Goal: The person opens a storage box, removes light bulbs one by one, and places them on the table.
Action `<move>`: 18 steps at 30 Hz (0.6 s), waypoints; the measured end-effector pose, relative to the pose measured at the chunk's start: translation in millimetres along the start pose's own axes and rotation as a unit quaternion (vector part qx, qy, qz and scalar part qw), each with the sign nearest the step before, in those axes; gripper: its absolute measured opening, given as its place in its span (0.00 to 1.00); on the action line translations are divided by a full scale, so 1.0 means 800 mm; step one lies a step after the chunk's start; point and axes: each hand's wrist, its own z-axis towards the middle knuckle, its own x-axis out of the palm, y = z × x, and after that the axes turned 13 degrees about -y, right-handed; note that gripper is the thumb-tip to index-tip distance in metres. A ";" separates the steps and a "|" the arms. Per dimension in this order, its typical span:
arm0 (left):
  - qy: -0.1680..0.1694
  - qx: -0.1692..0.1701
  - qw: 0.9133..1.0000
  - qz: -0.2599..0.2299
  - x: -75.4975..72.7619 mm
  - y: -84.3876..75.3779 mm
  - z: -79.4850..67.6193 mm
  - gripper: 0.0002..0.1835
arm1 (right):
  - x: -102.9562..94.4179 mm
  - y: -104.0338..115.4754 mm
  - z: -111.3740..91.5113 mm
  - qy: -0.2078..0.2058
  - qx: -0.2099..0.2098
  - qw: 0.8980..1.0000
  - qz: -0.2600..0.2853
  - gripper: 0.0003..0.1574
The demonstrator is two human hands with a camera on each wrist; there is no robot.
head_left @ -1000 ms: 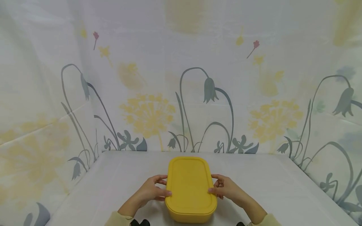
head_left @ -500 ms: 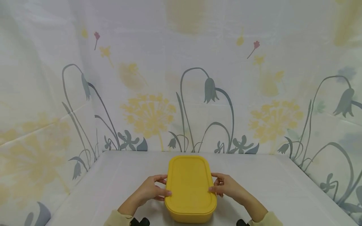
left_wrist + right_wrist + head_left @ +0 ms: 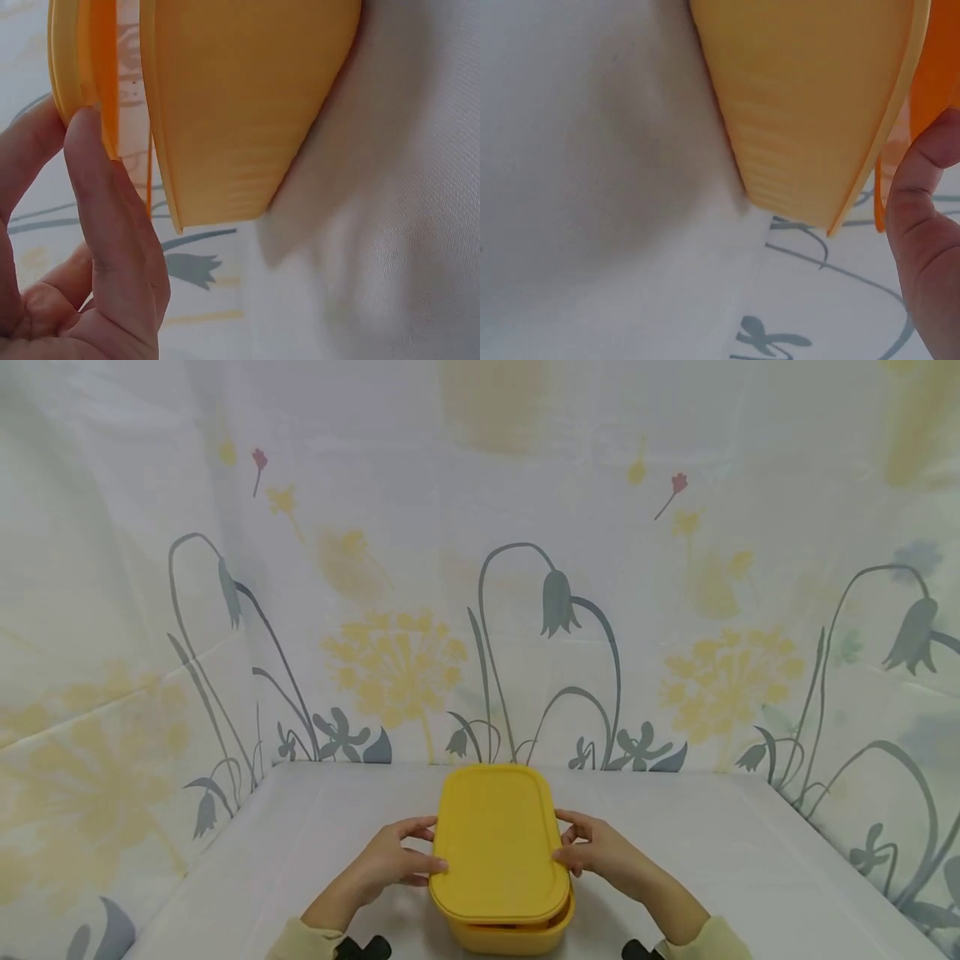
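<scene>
A yellow rectangular lid with rounded corners is raised off its yellow box and sits slightly to its left. My left hand pinches the lid's left edge between thumb and fingers. On the opposite edge, my right hand pinches the lid the same way. A gap separates the lid from the box in the left wrist view. The box stands on the white surface in the right wrist view. The lid covers most of the box's inside.
A white cloth-covered table lies under the box. Behind it and along both sides hangs a pale curtain printed with grey and yellow flowers. Black wrist straps show at the lower edge.
The lid has come off the box rim, rising and shifting a little left with both hands. The near rim of the box now shows. The box stays put.
</scene>
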 end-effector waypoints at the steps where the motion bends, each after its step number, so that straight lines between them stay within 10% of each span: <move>1: -0.002 0.001 1.000 -0.007 -0.002 0.001 0.001 0.42 | 0.000 0.002 0.000 0.003 0.001 1.000 0.013 0.47; 18: -0.036 -0.006 0.992 -0.121 -0.041 0.002 0.003 0.36 | 0.030 0.023 0.009 -0.026 0.021 0.992 0.120 0.43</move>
